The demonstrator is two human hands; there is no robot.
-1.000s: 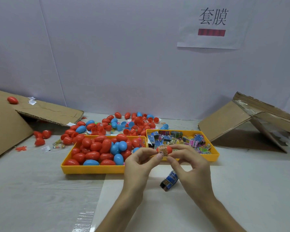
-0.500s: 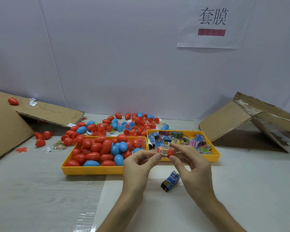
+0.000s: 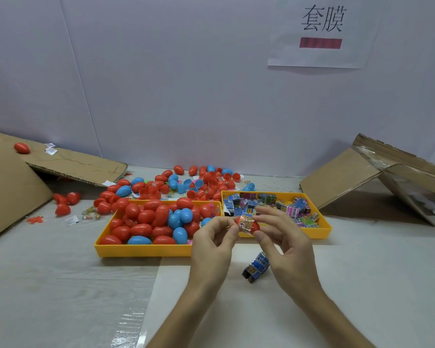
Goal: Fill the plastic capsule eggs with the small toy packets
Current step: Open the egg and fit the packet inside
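Bright, even light; wide-angle edge distortion

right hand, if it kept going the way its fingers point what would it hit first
The right hand pinches the red egg, so that comes first. Pushing on up-left, it would probably meet the left hand, then the egg tray; depth is unclear.

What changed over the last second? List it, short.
Hardly anything. The left hand and right hand keep pinching the red egg with the printed wrapper on it, with only tiny finger shifts. Nothing was picked up or let go. The blue packet on the table, the egg tray and the packet tray stayed put.
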